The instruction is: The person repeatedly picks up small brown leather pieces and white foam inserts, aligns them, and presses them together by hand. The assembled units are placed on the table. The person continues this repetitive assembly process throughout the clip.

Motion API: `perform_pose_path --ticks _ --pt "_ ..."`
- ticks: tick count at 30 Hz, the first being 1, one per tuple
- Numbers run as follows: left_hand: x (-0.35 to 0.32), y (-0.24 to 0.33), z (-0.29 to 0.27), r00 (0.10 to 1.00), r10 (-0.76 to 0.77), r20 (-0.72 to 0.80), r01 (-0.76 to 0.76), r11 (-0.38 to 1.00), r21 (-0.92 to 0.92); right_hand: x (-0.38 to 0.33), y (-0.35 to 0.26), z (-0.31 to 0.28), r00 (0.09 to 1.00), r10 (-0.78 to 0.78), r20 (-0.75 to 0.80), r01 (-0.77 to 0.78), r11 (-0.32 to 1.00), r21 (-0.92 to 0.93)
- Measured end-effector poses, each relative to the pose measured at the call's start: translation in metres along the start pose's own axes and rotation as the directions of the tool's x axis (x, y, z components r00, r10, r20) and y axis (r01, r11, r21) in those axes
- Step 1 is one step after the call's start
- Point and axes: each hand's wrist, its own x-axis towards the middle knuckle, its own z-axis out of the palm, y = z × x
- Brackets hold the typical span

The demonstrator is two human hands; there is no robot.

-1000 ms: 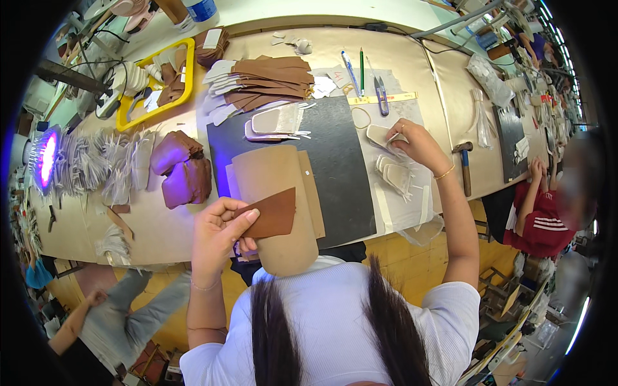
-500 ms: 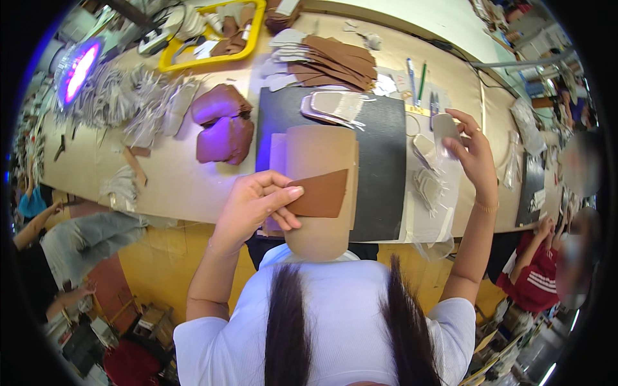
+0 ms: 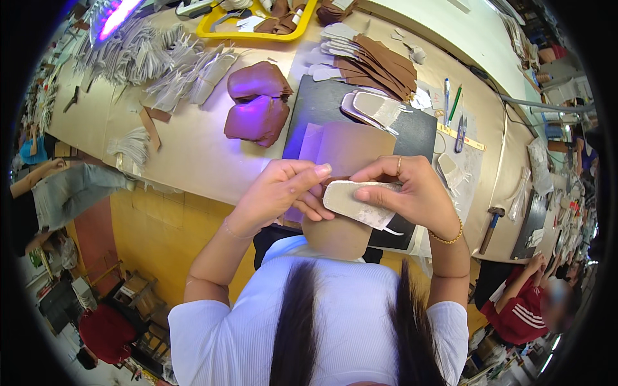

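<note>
Both of my hands meet above the near edge of the black cutting mat (image 3: 322,106). My right hand (image 3: 418,196) holds a flat off-white insole piece (image 3: 357,204) by its upper edge. My left hand (image 3: 283,193) pinches a small brown leather piece (image 3: 333,181), mostly hidden behind the white piece and my fingers. A tan board (image 3: 351,148) lies on the mat just behind my hands. Two more white insole pieces (image 3: 373,108) rest farther back on the mat.
A fan of brown leather cut-outs (image 3: 386,61) and a purple-lit leather stack (image 3: 257,106) lie on the beige table (image 3: 187,154). A yellow tray (image 3: 257,26), pens (image 3: 450,100), a ruler and a hammer (image 3: 492,222) are around. Other people sit left and lower right.
My right hand came back from the right side of the table with a white insole piece and now meets my left hand, which still holds the brown piece. The view shifted.
</note>
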Motion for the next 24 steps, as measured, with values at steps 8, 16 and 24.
perform_pose_path --ticks 8,16,24 --pt "-0.001 0.0 -0.004 1.0 0.019 0.019 -0.019 1.0 -0.005 0.007 -0.003 0.002 0.997 0.078 0.021 -0.077 0.996 -0.041" --pt "-0.001 0.0 -0.007 0.999 0.006 0.054 -0.006 1.0 -0.011 0.01 -0.007 -0.002 0.99 0.116 0.074 -0.109 0.99 -0.089" --pt "0.0 0.0 -0.009 0.998 0.001 0.064 0.001 1.0 -0.023 0.01 -0.004 -0.005 0.975 0.182 0.13 -0.181 0.983 -0.019"
